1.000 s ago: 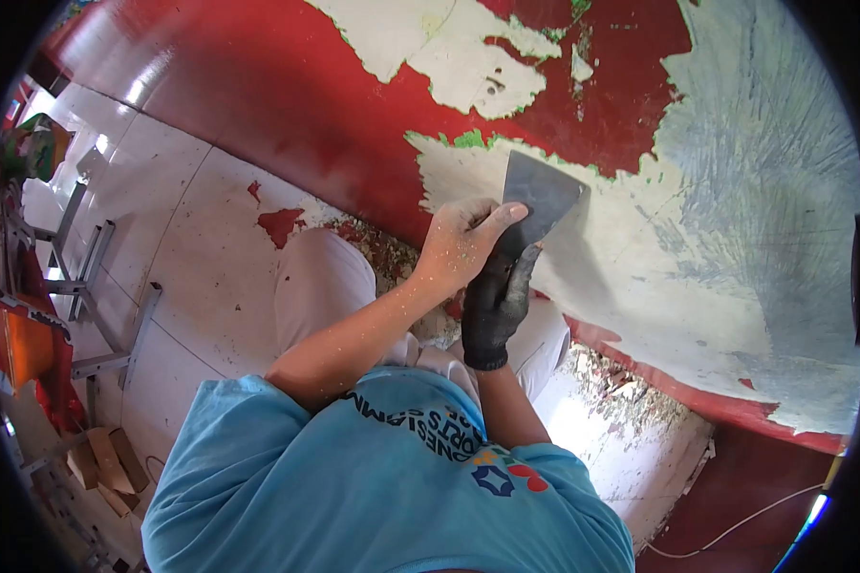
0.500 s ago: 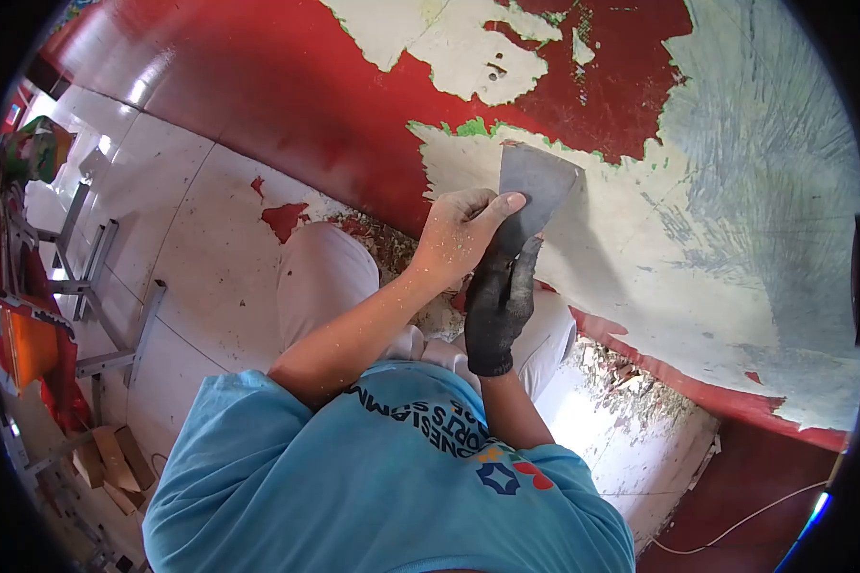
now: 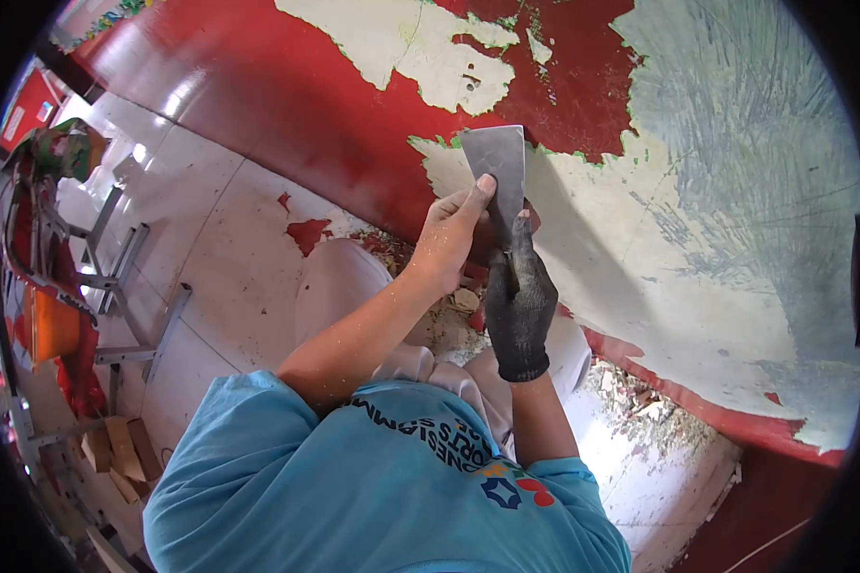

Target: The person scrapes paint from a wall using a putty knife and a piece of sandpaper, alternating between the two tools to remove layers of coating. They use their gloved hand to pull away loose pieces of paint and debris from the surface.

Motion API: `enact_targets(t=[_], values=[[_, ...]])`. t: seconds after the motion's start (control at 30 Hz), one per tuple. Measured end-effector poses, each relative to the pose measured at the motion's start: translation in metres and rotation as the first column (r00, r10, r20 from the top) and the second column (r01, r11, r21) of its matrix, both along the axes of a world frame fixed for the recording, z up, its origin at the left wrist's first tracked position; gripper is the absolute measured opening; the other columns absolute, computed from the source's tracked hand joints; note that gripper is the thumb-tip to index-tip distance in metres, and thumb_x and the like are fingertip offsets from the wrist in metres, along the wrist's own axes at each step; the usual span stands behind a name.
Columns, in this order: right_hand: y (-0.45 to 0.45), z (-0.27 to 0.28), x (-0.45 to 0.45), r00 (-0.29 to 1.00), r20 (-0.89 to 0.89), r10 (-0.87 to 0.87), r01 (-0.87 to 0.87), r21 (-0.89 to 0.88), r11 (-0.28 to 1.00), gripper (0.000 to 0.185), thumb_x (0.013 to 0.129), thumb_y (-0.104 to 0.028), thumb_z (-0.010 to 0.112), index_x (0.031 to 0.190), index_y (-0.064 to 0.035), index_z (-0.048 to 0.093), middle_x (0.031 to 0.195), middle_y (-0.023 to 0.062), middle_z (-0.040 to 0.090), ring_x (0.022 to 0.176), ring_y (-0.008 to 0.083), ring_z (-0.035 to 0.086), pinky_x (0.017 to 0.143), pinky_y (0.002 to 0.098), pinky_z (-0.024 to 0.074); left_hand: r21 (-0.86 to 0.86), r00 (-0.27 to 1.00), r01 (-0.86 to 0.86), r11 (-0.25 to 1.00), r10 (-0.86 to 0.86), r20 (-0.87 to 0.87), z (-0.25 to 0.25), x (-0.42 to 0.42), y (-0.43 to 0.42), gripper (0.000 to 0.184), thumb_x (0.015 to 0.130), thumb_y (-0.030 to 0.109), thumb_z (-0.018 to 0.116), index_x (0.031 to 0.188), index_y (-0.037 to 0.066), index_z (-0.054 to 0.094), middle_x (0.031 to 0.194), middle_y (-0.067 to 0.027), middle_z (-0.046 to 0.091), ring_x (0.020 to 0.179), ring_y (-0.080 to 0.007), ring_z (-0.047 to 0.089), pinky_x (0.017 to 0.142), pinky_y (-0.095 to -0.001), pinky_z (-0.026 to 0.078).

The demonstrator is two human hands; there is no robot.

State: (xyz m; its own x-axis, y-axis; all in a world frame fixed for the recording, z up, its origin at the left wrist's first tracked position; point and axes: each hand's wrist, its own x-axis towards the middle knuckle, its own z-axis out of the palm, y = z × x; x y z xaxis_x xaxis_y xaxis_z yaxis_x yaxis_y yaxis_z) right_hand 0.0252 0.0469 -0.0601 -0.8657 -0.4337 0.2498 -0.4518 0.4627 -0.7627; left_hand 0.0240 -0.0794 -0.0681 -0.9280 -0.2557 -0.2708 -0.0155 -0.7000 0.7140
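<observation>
at nine o'clock in the view a grey metal frame stands on the tile floor, with an orange piece beside it. at eight o'clock lies an open cardboard box. toward ten o'clock from the centre, a red paint flake lies on the tiles. at twelve o'clock, just above the centre, the bare left hand pinches the lower part of the putty knife's blade, thumb flat on the near face and fingers curled at its edge. the putty knife is at one o'clock, in front of the wall, its broad end pointing up toward twelve; whether it touches the wall i cannot tell. at three o'clock the right hand, in a black glove, closes round the handle end, which its fingers mostly hide. scraped debris lies at four o'clock. the wall's pale, stripped patch stretches out toward three.
</observation>
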Motion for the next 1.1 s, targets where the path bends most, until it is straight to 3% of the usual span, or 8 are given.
enact_targets(t=[0.2, 0.33, 0.6, 0.67, 0.8, 0.87, 0.93, 1.1], values=[[0.027, -0.019, -0.002, 0.973, -0.154, 0.172, -0.192, -0.130, 0.973, 0.048, 0.087, -0.006, 0.052, 0.132, 0.0062, 0.041, 0.125, 0.0244, 0.052, 0.105, 0.0335, 0.058, 0.090, 0.0368, 0.0441, -0.089, 0.996, -0.003, 0.996, -0.005, -0.089, -0.005, 0.002, 0.014, 0.040, 0.095, 0.040, 0.047, 0.092, 0.003, 0.061, 0.080, -0.0082, 0.066, 0.068, -0.0146, 0.063, 0.063, -0.0270, 0.051], [0.040, -0.023, -0.010, 0.937, 0.108, 0.333, -0.317, -0.144, 0.937, 0.050, 0.087, -0.006, 0.052, 0.132, 0.0102, 0.037, 0.130, 0.0272, 0.047, 0.110, 0.0359, 0.054, 0.094, 0.0382, 0.0416, -0.146, 0.987, 0.037, 0.989, -0.059, -0.148, -0.003, -0.005, 0.011, 0.054, 0.095, 0.049, 0.039, 0.096, 0.000, 0.060, 0.077, -0.0099, 0.065, 0.059, -0.0148, 0.061, 0.049, -0.0241, 0.048], [0.019, -0.067, -0.008, 0.980, -0.112, 0.166, -0.187, -0.211, 0.959, 0.055, 0.082, 0.003, 0.056, 0.133, 0.0097, 0.037, 0.088, 0.0199, 0.061, 0.069, 0.0242, 0.059, 0.065, 0.0334, 0.0489, -0.195, 0.988, 0.076, 0.978, -0.100, -0.116, -0.028, -0.013, -0.007, 0.053, 0.094, 0.045, 0.046, 0.078, -0.001, 0.066, 0.069, -0.0102, 0.066, 0.055, -0.0122, 0.059, 0.045, -0.0228, 0.043], [0.003, -0.078, -0.001, 0.987, -0.147, 0.071, -0.118, -0.342, 0.932, 0.062, 0.089, 0.001, 0.047, 0.145, -0.0024, 0.020, 0.072, 0.0030, 0.052, 0.055, 0.0070, 0.044, 0.049, 0.0214, 0.0398, -0.324, 0.984, 0.068, 0.944, -0.118, -0.137, -0.023, -0.013, -0.017, 0.045, 0.093, 0.038, 0.051, 0.080, -0.001, 0.067, 0.071, -0.0088, 0.066, 0.053, -0.0100, 0.057, 0.043, -0.0214, 0.041], [-0.024, -0.078, 0.016, 0.997, -0.034, -0.063, 0.043, -0.426, 0.904, 0.061, 0.089, -0.001, 0.047, 0.144, -0.0036, 0.020, 0.070, 0.0037, 0.051, 0.053, 0.0092, 0.045, 0.046, 0.0220, 0.0393, -0.273, 0.958, 0.122, 0.954, -0.185, -0.220, -0.010, -0.013, -0.030, 0.041, 0.093, 0.033, 0.053, 0.076, 0.000, 0.068, 0.070, -0.0065, 0.065, 0.052, -0.0069, 0.053, 0.042, -0.0212, 0.038], [-0.035, -0.074, 0.027, 0.988, -0.011, -0.157, 0.135, -0.452, 0.882, 0.055, 0.090, -0.003, 0.046, 0.142, -0.0019, 0.025, 0.070, 0.0044, 0.051, 0.052, 0.0095, 0.046, 0.045, 0.0227, 0.0389, -0.286, 0.963, 0.221, 0.933, -0.255, -0.088, 0.000, -0.010, -0.037, 0.050, 0.092, 0.040, 0.054, 0.063, 0.001, 0.064, 0.051, -0.0008, 0.055, 0.043, -0.0037, 0.044, 0.039, -0.0206, 0.033], [-0.038, -0.063, 0.037, 0.971, 0.203, -0.126, 0.218, -0.532, 0.818, 0.043, 0.088, 0.003, 0.049, 0.129, 0.0035, 0.040, 0.070, 0.0060, 0.055, 0.055, 0.0106, 0.049, 0.049, 0.0241, 0.0414, -0.264, 0.944, 0.273, 0.925, -0.310, -0.112, -0.009, -0.010, -0.037, 0.050, 0.092, 0.039, 0.054, 0.062, 0.001, 0.063, 0.050, -0.0006, 0.054, 0.044, -0.0036, 0.043, 0.039, -0.0210, 0.033], [-0.041, -0.066, 0.035, 0.969, 0.132, -0.209, 0.247, -0.473, 0.846, 0.031, 0.091, -0.002, 0.044, 0.121, 0.0059, 0.042, 0.065, 0.0041, 0.051, 0.048, 0.0088, 0.043, 0.042, 0.0224, 0.0359, -0.358, 0.921, 0.269, 0.894, -0.347, -0.175, -0.019, -0.015, -0.039, 0.050, 0.093, 0.037, 0.053, 0.061, 0.000, 0.062, 0.052, -0.0009, 0.053, 0.046, -0.0046, 0.043, 0.041, -0.0227, 0.034]])
